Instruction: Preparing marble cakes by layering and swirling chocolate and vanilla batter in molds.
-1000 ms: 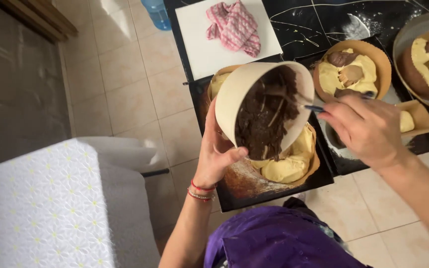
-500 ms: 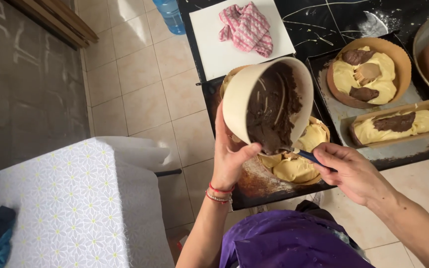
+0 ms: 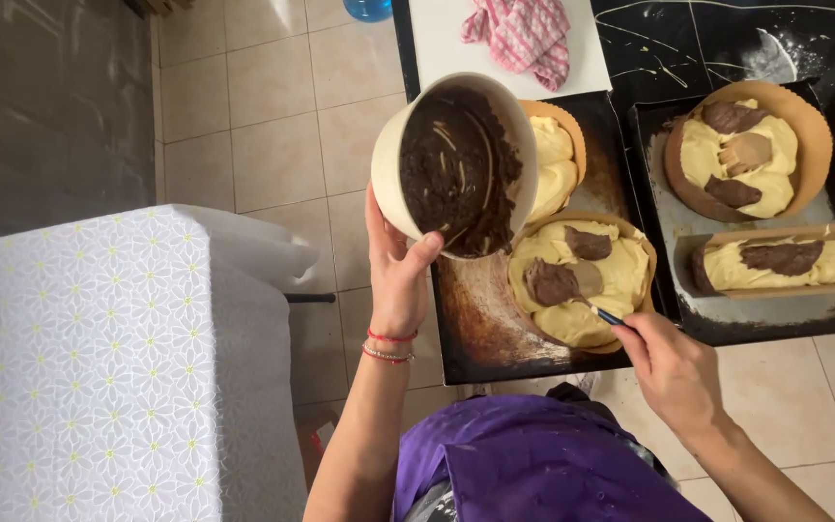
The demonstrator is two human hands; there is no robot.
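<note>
- Holding a bowl of brown batter, the left hand tips it above a tray.
- Right hand fingers pinch a spoon in the cake.

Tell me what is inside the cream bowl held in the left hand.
The cream bowl holds dark chocolate batter, smeared with pale streaks. The bowl's bottom is covered by batter, so it cannot be seen.

a home kitchen: beige tiled floor, black baking trays with paper cake moulds of batter, a pink checked cloth, a flowered tablecloth.
</note>
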